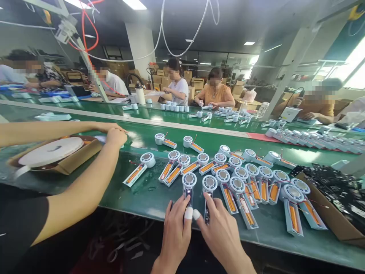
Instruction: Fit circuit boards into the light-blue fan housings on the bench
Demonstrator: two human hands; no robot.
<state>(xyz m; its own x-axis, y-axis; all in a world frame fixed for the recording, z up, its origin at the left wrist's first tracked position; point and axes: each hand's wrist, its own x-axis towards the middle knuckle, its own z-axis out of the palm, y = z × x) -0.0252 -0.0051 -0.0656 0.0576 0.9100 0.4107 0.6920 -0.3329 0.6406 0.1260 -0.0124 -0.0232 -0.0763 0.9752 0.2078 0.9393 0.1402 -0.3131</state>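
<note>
My left hand point(178, 224) is closed around the handle end of a handheld fan point(189, 179), its index finger on a black circuit board point(188, 193) set in the handle. Just beside it, my right hand point(219, 224) grips a second handheld fan point(210, 183) the same way, with a black board point(207, 217) under the fingers. Both thumbs wear white finger covers and nearly meet between the two handles. Around them lie several open fan bodies point(237, 185) with round grilles, orange batteries and thin wires. The undersides of both gripped handles are hidden.
At right stands a cardboard box point(336, 217) heaped with black circuit boards point(336, 190). A co-worker's arms point(85, 179) reach in from the left, over a box with a white reel point(53, 151). Across the green conveyor belt point(137, 140), several people work beside more fans.
</note>
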